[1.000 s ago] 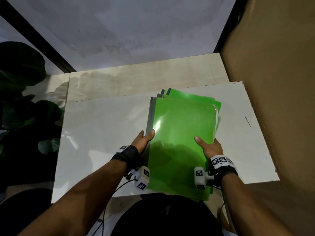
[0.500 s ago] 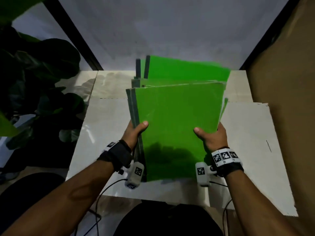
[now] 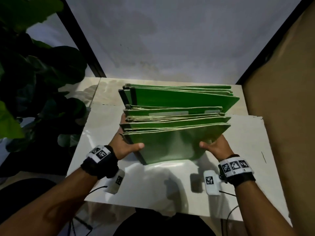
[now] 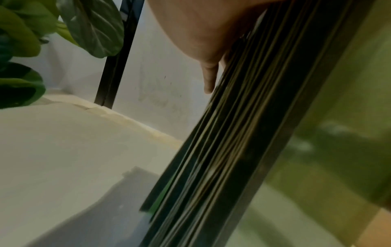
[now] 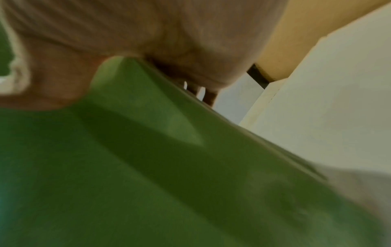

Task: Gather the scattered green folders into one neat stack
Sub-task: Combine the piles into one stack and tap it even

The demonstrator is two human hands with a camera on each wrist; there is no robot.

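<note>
Your left hand (image 3: pixel 125 147) and right hand (image 3: pixel 215 148) each clamp a side of the green folders (image 3: pixel 172 143), stood on their bottom edge on the desk (image 3: pixel 105 133). Top edges sit uneven. Bare desk lies near and left; the brown wall (image 3: pixel 281 99) crowds the right.

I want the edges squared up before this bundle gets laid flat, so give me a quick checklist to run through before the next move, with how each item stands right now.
1. Left hand grips the spine side of the green folders, thumb on the front cover: ok.
2. Right hand grips the opposite side: ok.
3. All folders gathered in the bundle, none loose on the white table: ok in the head view.
4. Top edges level: not ok; the rear folders stick up above the front ones.
5. Left side edges flush: not ok; spines are staggered.
6. Bottom edge resting on the table: cannot tell.
</note>
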